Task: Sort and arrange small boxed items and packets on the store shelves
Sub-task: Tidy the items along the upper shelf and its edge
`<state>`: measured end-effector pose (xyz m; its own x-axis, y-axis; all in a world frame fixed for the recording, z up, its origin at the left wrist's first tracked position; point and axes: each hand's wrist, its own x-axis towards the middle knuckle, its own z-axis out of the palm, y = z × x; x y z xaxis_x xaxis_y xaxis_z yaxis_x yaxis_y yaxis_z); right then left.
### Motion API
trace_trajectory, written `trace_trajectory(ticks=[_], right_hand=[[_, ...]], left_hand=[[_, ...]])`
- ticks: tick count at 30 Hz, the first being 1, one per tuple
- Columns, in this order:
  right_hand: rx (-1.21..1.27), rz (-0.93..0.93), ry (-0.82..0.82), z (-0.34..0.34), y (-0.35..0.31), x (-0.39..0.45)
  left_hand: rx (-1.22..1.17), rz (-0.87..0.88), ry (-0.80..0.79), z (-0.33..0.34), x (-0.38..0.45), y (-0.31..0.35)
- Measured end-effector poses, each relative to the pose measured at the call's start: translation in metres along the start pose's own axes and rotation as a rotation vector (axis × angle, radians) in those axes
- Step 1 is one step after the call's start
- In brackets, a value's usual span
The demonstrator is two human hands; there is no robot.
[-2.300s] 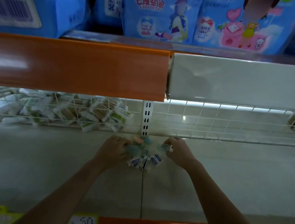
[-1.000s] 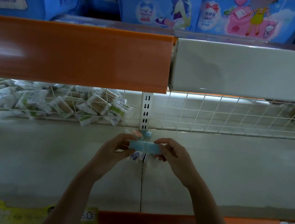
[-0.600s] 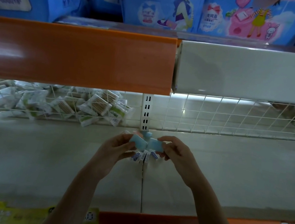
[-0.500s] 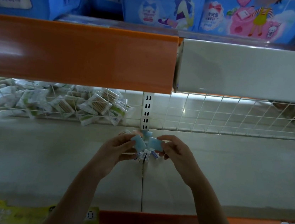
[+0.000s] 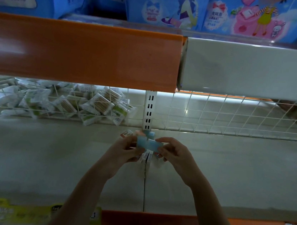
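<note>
Dim grey shelf (image 5: 45, 155) lay beneath us — our left hand (image 5: 124, 149) and right hand (image 5: 173, 152) each pinched a small blue box (image 5: 149, 144) above the loose pile (image 5: 147, 156). We judged squaring edges first mattered — then setting them against the upright (image 5: 149, 110).

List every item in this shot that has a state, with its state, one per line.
Left hand: grips small boxes, raised above the shelf.
Right hand: pinches a light blue box.
Light blue boxes: held between both hands, off the shelf.
Small boxes below them: bunched, partly hidden by the fingers.
Cotton swab packets: heaped loose behind the wire fence.
Wire fence: upright along the back.
Shelf: bare on this side.
</note>
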<state>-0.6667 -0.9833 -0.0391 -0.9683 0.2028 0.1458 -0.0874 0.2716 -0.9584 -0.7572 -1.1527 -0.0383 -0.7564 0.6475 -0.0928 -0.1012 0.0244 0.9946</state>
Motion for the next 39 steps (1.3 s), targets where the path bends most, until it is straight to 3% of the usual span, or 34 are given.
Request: trace_trajectory(ticks=[7,13,23,31,39], right_hand=[[-0.106,0.000,-0.012,-0.001,0.003,-0.002],[-0.097,-0.009,0.005,-0.004,0.002,-0.003],[-0.013,0.007,-0.213,0.022,-0.002,0.018],[-0.060,-0.097,-0.452,0.120,-0.032,0.024],[-0.158,-0.293,-0.498,0.276,-0.081,0.013]], left_hand=[[0.319,0.145,0.031,0.003,0.003,-0.004],[0.390,0.162,0.168,-0.002,0.004,-0.009],[0.835,0.297,0.362,-0.041,-0.041,0.002],[1.029,0.254,0.537,-0.111,-0.135,0.010],[1.092,0.167,0.715,-0.231,-0.258,0.009]])
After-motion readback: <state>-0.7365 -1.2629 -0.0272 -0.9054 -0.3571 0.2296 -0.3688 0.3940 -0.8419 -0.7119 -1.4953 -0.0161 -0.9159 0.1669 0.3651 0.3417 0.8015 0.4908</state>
